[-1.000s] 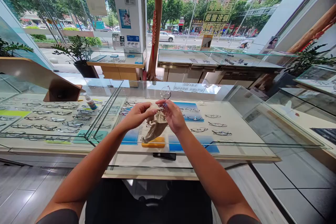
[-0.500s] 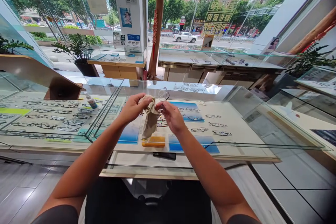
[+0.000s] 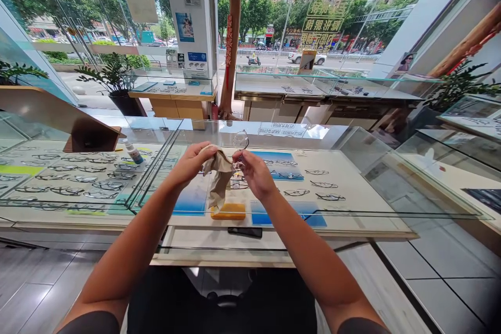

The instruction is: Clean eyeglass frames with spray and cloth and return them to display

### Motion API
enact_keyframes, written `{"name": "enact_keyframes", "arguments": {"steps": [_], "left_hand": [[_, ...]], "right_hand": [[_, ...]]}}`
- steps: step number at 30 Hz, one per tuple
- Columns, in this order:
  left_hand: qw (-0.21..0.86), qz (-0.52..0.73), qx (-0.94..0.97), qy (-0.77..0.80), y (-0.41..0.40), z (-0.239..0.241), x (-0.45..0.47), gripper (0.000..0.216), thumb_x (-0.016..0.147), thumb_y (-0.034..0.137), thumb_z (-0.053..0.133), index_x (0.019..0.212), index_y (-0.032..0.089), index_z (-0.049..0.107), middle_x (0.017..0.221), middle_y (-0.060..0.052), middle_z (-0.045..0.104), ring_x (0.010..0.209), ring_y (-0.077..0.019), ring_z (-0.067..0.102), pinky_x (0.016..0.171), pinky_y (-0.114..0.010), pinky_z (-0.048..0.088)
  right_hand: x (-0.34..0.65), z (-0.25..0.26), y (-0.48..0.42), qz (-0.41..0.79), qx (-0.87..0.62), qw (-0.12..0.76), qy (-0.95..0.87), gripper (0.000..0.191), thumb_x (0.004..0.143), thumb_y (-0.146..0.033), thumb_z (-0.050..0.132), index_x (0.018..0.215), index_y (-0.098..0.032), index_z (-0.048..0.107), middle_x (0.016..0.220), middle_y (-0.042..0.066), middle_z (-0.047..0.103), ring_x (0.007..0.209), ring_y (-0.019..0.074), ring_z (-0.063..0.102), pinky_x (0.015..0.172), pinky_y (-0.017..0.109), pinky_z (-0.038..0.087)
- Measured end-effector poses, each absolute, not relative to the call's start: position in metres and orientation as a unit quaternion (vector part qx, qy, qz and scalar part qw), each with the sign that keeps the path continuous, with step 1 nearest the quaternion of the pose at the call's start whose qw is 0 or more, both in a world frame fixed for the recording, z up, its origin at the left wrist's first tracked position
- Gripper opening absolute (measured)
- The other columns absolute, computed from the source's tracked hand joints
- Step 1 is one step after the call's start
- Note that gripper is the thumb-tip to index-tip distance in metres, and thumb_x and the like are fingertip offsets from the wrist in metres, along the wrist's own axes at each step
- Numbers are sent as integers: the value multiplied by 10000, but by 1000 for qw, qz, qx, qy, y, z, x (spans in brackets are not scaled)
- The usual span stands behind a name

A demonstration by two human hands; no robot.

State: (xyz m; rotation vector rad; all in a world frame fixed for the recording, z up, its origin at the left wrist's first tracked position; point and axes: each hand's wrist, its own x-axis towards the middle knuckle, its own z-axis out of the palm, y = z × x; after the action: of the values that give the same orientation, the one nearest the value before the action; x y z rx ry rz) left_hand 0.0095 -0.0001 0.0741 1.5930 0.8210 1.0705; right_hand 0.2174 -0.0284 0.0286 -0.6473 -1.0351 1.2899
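A beige cloth (image 3: 219, 180) hangs from my left hand (image 3: 190, 163), whose thumb and fingers are closed on its upper edge. My right hand (image 3: 256, 173) pinches a pair of thin-framed eyeglasses (image 3: 240, 140); one round lens stands up above the fingers, and the rest is partly hidden by the hand. The cloth's right end reaches close to the right fingertips; whether it touches the glasses I cannot tell. Both hands are held over the glass display counter (image 3: 352, 219). Below them lies an orange-yellow case (image 3: 228, 212).
Rows of eyeglasses (image 3: 94, 167) lie inside the counter. A white bottle (image 3: 133, 151) stands on the glass at left, near a brown wooden panel (image 3: 58, 115). A dark phone-like object (image 3: 245, 232) lies near the front edge, and blue sheets (image 3: 287, 215) lie under the glass.
My left hand has moved left, away from the right, drawing the cloth with it so that it spreads wider. The right hand stays nearly in place with the glasses.
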Motion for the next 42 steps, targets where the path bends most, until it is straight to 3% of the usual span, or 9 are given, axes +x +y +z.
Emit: {"name": "enact_keyframes", "arguments": {"steps": [6,10,14,21,26,30,35,38,42], "left_hand": [[536,344,693,338,-9,66,13,575,872,713,749,803,143,712,736,-30,618,663,-128,496,617,-245,381],[531,305,716,334,-13,67,17,672,898,788,679,663,164,601,616,7,466,559,-95,354,532,-252,257],[518,323,719,331,-15,71,21,743,872,850,655,575,199,454,546,41,313,519,-83,245,513,-268,170],[588,345,636,361,-6,63,17,559,846,720,646,735,173,630,699,-30,590,641,-159,485,583,-288,366],[594,359,643,323,-15,60,22,513,832,618,829,750,161,611,686,27,500,647,-106,429,610,-240,338],[638,397,577,320,-23,58,33,599,757,599,947,862,199,513,772,50,552,667,-84,485,642,-212,393],[666,368,547,349,-28,45,46,688,697,708,948,973,195,582,817,23,633,701,-115,595,695,-251,477],[635,363,572,372,-32,39,52,707,727,815,865,859,175,595,725,16,602,631,-114,560,611,-247,432],[618,389,570,378,-40,41,62,736,660,837,887,797,178,590,681,5,615,594,-125,562,577,-264,455]], "right_hand": [[217,31,-31,572,-276,630,-448,363,859,-591,823,895,-230,840,1017,58,752,933,198,626,835,322,512],[215,31,-33,592,-264,614,-451,387,855,-619,835,915,-238,846,993,44,744,876,192,620,818,323,526],[215,31,-34,583,-253,605,-480,379,868,-620,834,904,-243,845,1026,49,754,977,219,650,886,333,546],[214,28,-33,595,-258,597,-472,386,859,-624,852,929,-244,839,971,25,753,884,175,651,816,287,545],[214,27,-32,588,-269,608,-461,402,843,-633,863,924,-241,831,882,15,726,805,156,638,765,280,545],[213,25,-32,577,-278,611,-465,402,846,-626,861,954,-240,829,889,10,727,813,156,637,760,275,539],[213,27,-35,589,-272,608,-457,458,824,-672,862,959,-236,820,855,10,711,733,150,610,661,273,500],[214,27,-36,567,-287,609,-475,479,834,-695,845,952,-232,818,849,5,686,675,134,546,614,273,454],[212,24,-36,542,-289,614,-496,434,890,-668,813,959,-239,823,914,14,692,754,152,567,694,284,482]]}}
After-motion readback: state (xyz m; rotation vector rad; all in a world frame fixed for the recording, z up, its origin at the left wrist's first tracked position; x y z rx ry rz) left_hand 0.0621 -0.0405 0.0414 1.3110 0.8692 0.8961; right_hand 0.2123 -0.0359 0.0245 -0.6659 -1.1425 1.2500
